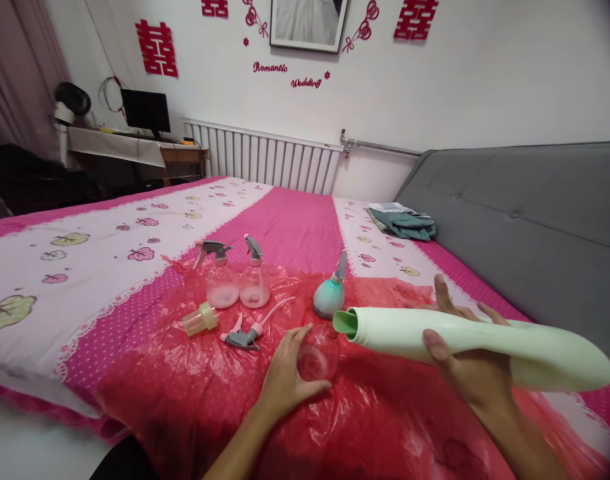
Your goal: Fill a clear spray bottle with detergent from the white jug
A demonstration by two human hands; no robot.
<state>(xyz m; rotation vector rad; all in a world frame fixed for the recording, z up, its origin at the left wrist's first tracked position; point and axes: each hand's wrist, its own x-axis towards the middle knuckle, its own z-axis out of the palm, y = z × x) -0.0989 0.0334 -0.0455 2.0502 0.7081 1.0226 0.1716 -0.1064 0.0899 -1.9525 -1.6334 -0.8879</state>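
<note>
My right hand (467, 360) grips a large pale green bottle (479, 343), held almost level with its open spout pointing left. The spout sits just above the mouth of a small clear bottle (319, 352) standing on the red plastic sheet (199, 380). My left hand (287, 377) is wrapped round that clear bottle from the left. A loose grey trigger sprayer (245, 335) with its tube lies just left of my left hand. Beside it lies a beige cap (201, 319).
Two clear spray bottles (237, 280) with grey triggers stand behind the sheet. A teal spray bottle (329, 293) stands near the green spout. Folded green cloth (402, 223) lies at the far right by the grey headboard (525, 213). A radiator (269, 157) lines the wall.
</note>
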